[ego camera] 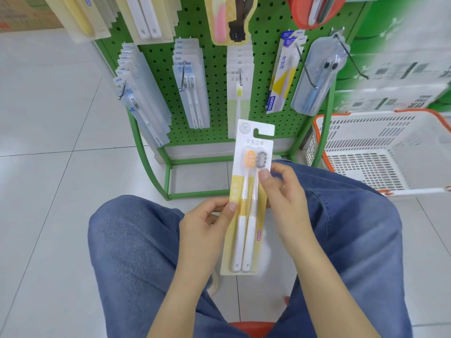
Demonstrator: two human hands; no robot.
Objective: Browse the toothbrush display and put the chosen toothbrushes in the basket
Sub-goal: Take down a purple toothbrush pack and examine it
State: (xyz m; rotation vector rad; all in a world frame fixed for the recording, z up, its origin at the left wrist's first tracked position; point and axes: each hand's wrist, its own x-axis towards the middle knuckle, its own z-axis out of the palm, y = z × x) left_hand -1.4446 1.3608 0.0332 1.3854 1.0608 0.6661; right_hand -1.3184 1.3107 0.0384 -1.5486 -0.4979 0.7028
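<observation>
I hold a twin toothbrush pack (246,230) upright over my lap, a white and yellow card with one orange head and one dark head. My left hand (202,228) pinches its left edge at mid height. My right hand (283,196) grips its right edge, thumb on the front just below the brush heads. The green pegboard display (217,93) stands straight ahead with several hanging toothbrush packs. The white basket with an orange rim (380,152) sits on the floor to the right, and I see nothing in it.
My knees in blue jeans (136,240) fill the lower view; I sit on a red stool (251,328). Bare metal hooks (310,69) stick out at the display's right. A green shelf with white packages (402,74) stands behind the basket. White floor tiles (48,142) lie left.
</observation>
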